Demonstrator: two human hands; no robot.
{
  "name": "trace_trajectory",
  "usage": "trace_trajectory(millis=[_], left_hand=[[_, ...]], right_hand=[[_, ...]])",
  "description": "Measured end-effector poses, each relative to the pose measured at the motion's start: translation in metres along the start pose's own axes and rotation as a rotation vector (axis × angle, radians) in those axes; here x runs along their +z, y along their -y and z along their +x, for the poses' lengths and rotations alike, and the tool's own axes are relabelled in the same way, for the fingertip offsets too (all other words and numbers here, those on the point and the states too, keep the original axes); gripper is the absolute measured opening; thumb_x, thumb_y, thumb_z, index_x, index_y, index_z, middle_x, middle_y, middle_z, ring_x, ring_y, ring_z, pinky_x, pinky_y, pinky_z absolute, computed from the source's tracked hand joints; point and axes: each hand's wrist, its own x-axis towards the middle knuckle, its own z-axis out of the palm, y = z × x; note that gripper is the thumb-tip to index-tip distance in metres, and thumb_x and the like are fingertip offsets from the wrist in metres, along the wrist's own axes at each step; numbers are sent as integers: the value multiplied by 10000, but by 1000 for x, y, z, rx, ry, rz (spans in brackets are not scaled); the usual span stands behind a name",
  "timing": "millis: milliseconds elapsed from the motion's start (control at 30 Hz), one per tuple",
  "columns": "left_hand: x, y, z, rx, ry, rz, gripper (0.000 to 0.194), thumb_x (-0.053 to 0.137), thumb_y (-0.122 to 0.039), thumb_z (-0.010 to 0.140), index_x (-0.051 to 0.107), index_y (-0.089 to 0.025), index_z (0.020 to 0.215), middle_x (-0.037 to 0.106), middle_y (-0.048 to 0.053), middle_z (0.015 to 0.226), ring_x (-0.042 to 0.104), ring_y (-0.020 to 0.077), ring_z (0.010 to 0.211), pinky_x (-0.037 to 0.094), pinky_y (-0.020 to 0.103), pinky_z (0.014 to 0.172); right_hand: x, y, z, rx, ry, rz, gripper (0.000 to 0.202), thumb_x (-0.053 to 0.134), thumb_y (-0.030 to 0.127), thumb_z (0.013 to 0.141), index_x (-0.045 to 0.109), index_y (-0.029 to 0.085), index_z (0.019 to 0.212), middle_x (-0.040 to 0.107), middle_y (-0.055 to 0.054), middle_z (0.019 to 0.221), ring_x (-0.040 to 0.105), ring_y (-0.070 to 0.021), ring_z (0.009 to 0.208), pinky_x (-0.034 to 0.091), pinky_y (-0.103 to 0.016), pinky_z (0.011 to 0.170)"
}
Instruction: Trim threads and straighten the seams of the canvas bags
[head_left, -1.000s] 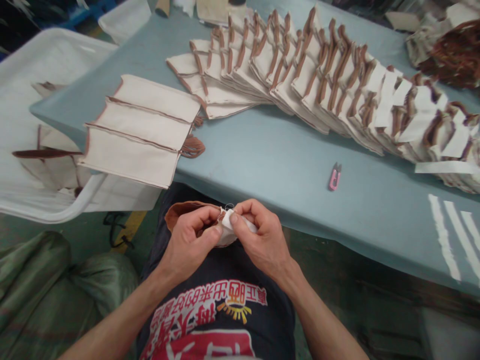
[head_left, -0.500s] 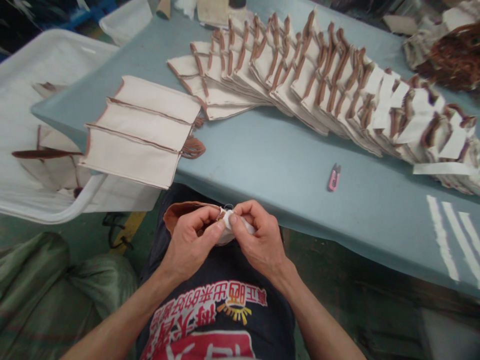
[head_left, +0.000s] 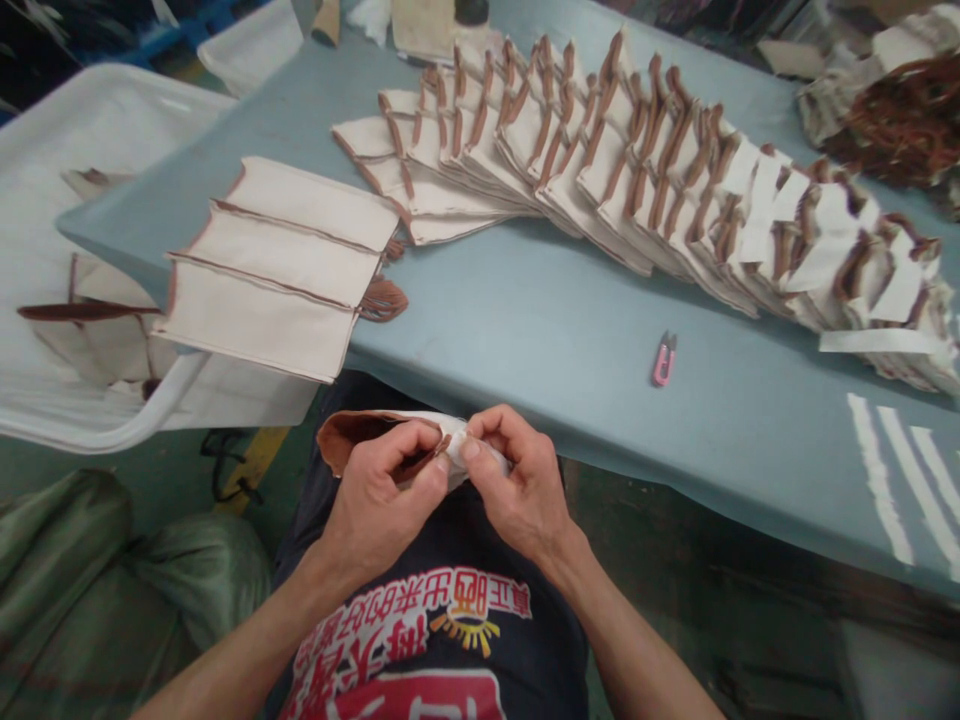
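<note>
Over my lap I hold a cream fabric piece with a brown lining [head_left: 341,438], its brown opening turned to the left. The thumb and forefinger of my left hand [head_left: 394,480] pinch its edge, where a brown strip shows. My right hand [head_left: 517,475] pinches the white cloth right beside it, fingertips almost touching the left ones. Part of the piece is hidden behind both hands. On the table ahead to the right lies a pair of pink thread snips [head_left: 664,360], touched by neither hand.
A long fanned row of cream pieces with brown edges [head_left: 562,150] spans the blue-grey table [head_left: 480,310]. A flat sectioned cream piece [head_left: 277,265] overhangs the table's left end, near a white plastic bin [head_left: 180,400]. White strips [head_left: 881,480] lie right; green sacks [head_left: 67,580] stand lower left.
The brown opening of the held piece shows wider now, and the loose thread loop above my fingertips is no longer plain to see. Both hands keep their pinch in nearly the same place.
</note>
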Motion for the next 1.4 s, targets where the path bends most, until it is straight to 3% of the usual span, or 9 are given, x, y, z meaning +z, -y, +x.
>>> trace_trajectory(millis=[233, 467, 667, 800, 900, 1100, 1233, 1400], left_hand=[[1, -4, 0, 48, -20, 36, 140, 547, -201, 812, 614, -185, 690, 564, -44, 611, 450, 102, 516, 349, 219, 484], [2, 0, 1, 126, -38, 87, 148, 537, -172, 815, 577, -190, 674, 513, -58, 598, 413, 89, 494, 330, 212, 473], [0, 3, 0, 206, -51, 129, 152, 512, -131, 799, 550, -191, 665, 515, -50, 607, 456, 95, 527, 367, 208, 516], [-2, 6, -4, 258, -9, 138, 149, 495, -118, 786, 536, -188, 661, 496, -53, 601, 440, 89, 517, 350, 208, 511], [-1, 8, -5, 216, 27, 133, 147, 480, -127, 782, 536, -185, 659, 488, -52, 583, 428, 96, 508, 337, 224, 509], [-6, 6, 8, 175, 117, 87, 164, 430, -157, 776, 471, -206, 625, 475, -36, 600, 443, 121, 563, 351, 245, 531], [-15, -6, 20, 206, 190, 89, 157, 431, -160, 759, 481, -199, 615, 459, -40, 604, 449, 126, 594, 347, 253, 558], [-19, -20, 29, 256, 272, 67, 124, 411, -164, 732, 456, -203, 623, 403, -54, 611, 406, 115, 583, 313, 255, 548]], right_hand=[[1, 1, 2, 30, -10, -2, 200, 560, 358, 931, 564, 221, 785, 518, 63, 585, 431, -107, 504, 342, -249, 516], [0, 7, 5, -18, -48, -173, 183, 566, 345, 910, 592, 218, 780, 537, 51, 579, 451, -102, 491, 315, -231, 487], [-2, 9, 9, 57, 16, -156, 181, 583, 356, 877, 571, 225, 753, 509, 58, 571, 438, -105, 499, 321, -230, 496], [-5, 5, 14, 124, 120, -50, 195, 603, 378, 828, 495, 239, 743, 502, 73, 565, 447, -104, 491, 332, -228, 492], [-4, 3, 15, 110, 191, -43, 146, 538, 337, 814, 456, 247, 734, 482, 78, 561, 441, -105, 489, 319, -230, 495], [4, 8, 18, 94, 185, -156, 49, 459, 281, 801, 472, 243, 829, 475, 79, 576, 431, -125, 500, 284, -252, 535], [3, 20, 22, -28, 123, -239, 134, 419, 231, 823, 511, 230, 922, 490, 64, 622, 413, -137, 514, 267, -272, 559], [-7, 30, 25, -150, 165, -206, 127, 400, 191, 831, 492, 235, 906, 461, 70, 631, 391, -135, 530, 288, -259, 553]])
